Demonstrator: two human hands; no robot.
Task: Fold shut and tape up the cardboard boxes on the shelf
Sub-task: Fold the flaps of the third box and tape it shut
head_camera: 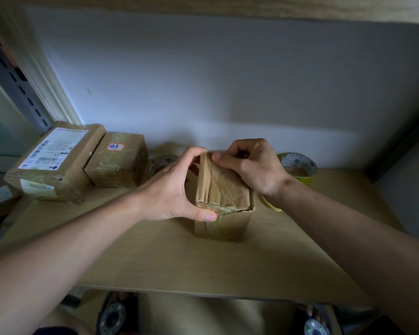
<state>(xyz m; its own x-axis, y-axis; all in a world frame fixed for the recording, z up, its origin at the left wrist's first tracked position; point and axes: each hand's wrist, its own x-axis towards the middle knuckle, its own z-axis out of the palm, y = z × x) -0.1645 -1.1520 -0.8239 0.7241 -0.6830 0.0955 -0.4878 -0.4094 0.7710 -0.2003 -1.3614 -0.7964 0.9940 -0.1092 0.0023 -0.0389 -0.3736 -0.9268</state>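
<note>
Gripping small cardboard box (224,187) at shelf centre, both hands clamped on it. Left hand (172,187) wraps box's left side, fingers curled over far edge, thumb pressed on near-left corner. Right hand (250,165) curled at far-right top, thumb and fingers pinching creased top flap. Box stands on wooden shelf (155,257). Two taped parcels at far left: large labelled box (56,163), smaller box (119,160) just beside it. Tape roll (161,163) behind left hand; yellow tape roll (299,166) far right, behind right wrist.
</note>
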